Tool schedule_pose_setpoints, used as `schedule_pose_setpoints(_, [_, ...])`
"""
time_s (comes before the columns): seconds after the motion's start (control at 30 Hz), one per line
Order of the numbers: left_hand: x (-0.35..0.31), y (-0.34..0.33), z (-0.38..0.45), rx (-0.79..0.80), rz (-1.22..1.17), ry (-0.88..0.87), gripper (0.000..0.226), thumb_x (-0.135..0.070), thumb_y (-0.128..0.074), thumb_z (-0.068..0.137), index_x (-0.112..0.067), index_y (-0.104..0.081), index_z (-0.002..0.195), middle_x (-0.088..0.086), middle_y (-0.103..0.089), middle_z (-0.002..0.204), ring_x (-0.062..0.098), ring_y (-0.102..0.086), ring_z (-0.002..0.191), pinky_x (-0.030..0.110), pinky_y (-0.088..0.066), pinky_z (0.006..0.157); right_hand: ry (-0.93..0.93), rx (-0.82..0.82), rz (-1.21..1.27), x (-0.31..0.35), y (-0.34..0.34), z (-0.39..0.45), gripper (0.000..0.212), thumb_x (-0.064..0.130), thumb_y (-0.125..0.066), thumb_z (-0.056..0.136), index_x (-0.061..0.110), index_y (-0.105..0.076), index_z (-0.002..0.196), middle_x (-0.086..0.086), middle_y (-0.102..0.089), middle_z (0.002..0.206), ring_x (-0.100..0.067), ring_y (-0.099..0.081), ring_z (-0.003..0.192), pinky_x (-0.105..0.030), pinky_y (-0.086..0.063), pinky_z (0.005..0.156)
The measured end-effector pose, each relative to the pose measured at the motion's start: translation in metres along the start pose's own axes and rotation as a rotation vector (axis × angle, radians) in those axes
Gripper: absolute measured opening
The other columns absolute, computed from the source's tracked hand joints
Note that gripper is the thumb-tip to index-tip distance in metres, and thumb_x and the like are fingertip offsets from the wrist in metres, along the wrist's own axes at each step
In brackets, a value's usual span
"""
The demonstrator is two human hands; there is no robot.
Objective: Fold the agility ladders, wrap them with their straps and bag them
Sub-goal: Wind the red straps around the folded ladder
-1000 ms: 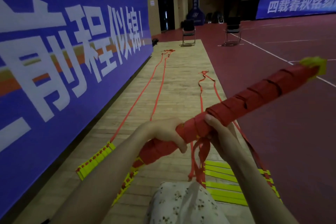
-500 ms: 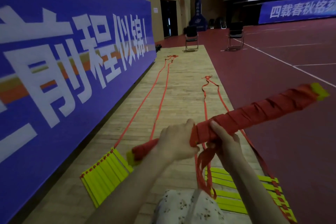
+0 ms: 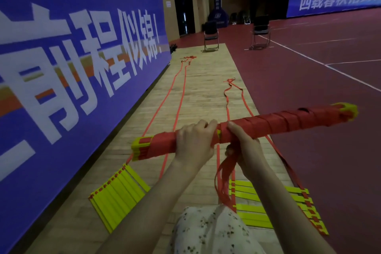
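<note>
Wrapped ladder bundle held crosswise at mid-length, loose strap tail below the right hand.

Both hands grasp the folded ladder bundle [image 3: 268, 123]: the left hand [image 3: 193, 142] curls over it left of middle, the right hand [image 3: 243, 140] clasps it just beside, and the loose strap [image 3: 224, 173] hangs at that hand. The bundle's long axis runs left to right, rising slightly rightward, above the floor [image 3: 195, 93]. The right hand is nearer the strap, so I judge it feeds the next turn.
</note>
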State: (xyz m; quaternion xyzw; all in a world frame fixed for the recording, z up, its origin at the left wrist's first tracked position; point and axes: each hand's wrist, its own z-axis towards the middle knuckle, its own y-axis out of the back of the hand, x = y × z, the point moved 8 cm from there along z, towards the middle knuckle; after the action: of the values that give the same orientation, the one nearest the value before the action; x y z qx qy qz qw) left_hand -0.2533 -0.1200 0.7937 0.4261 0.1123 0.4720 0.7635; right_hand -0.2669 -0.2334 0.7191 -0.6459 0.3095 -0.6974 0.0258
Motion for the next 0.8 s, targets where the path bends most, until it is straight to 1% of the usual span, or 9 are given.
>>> schedule_pose_setpoints(0.1, [0.008, -0.034, 0.015, 0.664, -0.472, -0.011, 0.061, -0.054, -0.074, 0.061, -0.034, -0.054, 0.116, -0.006, -0.067, 0.104, 0.021, -0.064, 0.096, 0.038, -0.052, 0.083, 0.074, 0.144, 0.065, 0.0, 0.008, 0.003, 0.03, 0.026, -0.075, 0.071, 0.002, -0.062, 0.086, -0.011, -0.054, 0.067, -0.019, -0.046, 0.049, -0.029, -0.041, 0.049])
schedule_pose_setpoints(0.17, [0.002, -0.038, 0.016, 0.761, -0.644, -0.038, 0.058, -0.057, -0.075, 0.051, -0.028, -0.061, 0.1, -0.005, -0.069, 0.092, 0.017, -0.066, 0.085, 0.039, -0.054, 0.077, 0.094, 0.205, -0.048, 0.003, 0.008, 0.003, 0.034, 0.033, -0.076, 0.068, 0.004, -0.064, 0.081, -0.014, -0.055, 0.067, -0.022, -0.05, 0.051, -0.031, -0.043, 0.05])
schedule_pose_setpoints(0.27, [0.006, -0.03, 0.018, 0.384, -0.335, 0.042, 0.05, -0.049, -0.076, 0.062, -0.029, -0.059, 0.105, -0.005, -0.066, 0.097, 0.023, -0.064, 0.09, 0.035, -0.051, 0.073, 0.047, 0.084, -0.279, 0.014, 0.013, 0.004, 0.034, 0.037, -0.078, 0.076, 0.005, -0.066, 0.076, -0.005, -0.057, 0.056, -0.021, -0.05, 0.048, -0.026, -0.043, 0.046])
schedule_pose_setpoints(0.37, [-0.011, -0.005, 0.006, -0.141, 0.064, -0.026, 0.05, -0.027, -0.083, 0.061, -0.02, -0.063, 0.106, 0.0, -0.064, 0.081, 0.025, -0.065, 0.072, 0.033, -0.048, 0.058, -0.082, -0.028, -0.153, 0.007, 0.009, 0.005, 0.036, 0.043, -0.072, 0.081, 0.008, -0.062, 0.08, 0.004, -0.05, 0.047, -0.015, -0.044, 0.045, -0.026, -0.039, 0.046])
schedule_pose_setpoints(0.43, [-0.019, 0.001, 0.005, -0.169, 0.091, -0.039, 0.052, -0.03, -0.085, 0.059, -0.018, -0.063, 0.104, 0.0, -0.063, 0.078, 0.024, -0.063, 0.067, 0.033, -0.047, 0.056, -0.09, -0.081, -0.02, 0.007, 0.01, 0.007, 0.035, 0.042, -0.072, 0.08, 0.009, -0.06, 0.082, 0.0, -0.044, 0.052, -0.013, -0.042, 0.043, -0.027, -0.037, 0.048])
schedule_pose_setpoints(0.5, [-0.011, -0.007, 0.018, 0.132, -0.106, 0.005, 0.054, -0.043, -0.08, 0.065, -0.02, -0.057, 0.109, 0.002, -0.066, 0.091, 0.027, -0.065, 0.08, 0.035, -0.049, 0.065, 0.011, -0.005, -0.002, 0.014, 0.01, 0.01, 0.028, 0.037, -0.072, 0.08, 0.011, -0.061, 0.077, -0.002, -0.043, 0.054, -0.013, -0.042, 0.043, -0.028, -0.037, 0.049])
schedule_pose_setpoints(0.57, [-0.008, -0.034, 0.019, 0.706, -0.592, 0.064, 0.046, -0.04, -0.078, 0.07, -0.019, -0.059, 0.106, 0.003, -0.069, 0.095, 0.024, -0.067, 0.085, 0.034, -0.051, 0.072, 0.133, 0.156, -0.051, 0.025, 0.005, 0.008, 0.026, 0.038, -0.069, 0.078, 0.016, -0.064, 0.066, -0.002, -0.047, 0.053, -0.014, -0.044, 0.046, -0.028, -0.038, 0.049])
schedule_pose_setpoints(0.63, [-0.009, -0.042, 0.016, 0.927, -0.91, 0.123, 0.037, -0.023, -0.079, 0.07, -0.011, -0.064, 0.101, 0.009, -0.071, 0.09, 0.026, -0.07, 0.078, 0.036, -0.057, 0.069, 0.18, 0.247, -0.164, 0.032, -0.001, 0.006, 0.028, 0.041, -0.071, 0.078, 0.016, -0.067, 0.066, -0.005, -0.055, 0.056, -0.017, -0.048, 0.05, -0.028, -0.041, 0.05])
schedule_pose_setpoints(0.8, [0.004, -0.017, 0.015, 0.248, -0.303, 0.262, 0.034, -0.025, -0.067, 0.076, -0.018, -0.054, 0.106, 0.004, -0.065, 0.093, 0.028, -0.063, 0.087, 0.034, -0.044, 0.069, 0.037, 0.08, -0.401, 0.038, 0.003, 0.006, 0.039, 0.045, -0.071, 0.082, 0.007, -0.067, 0.083, -0.006, -0.063, 0.062, -0.019, -0.052, 0.045, -0.027, -0.044, 0.045])
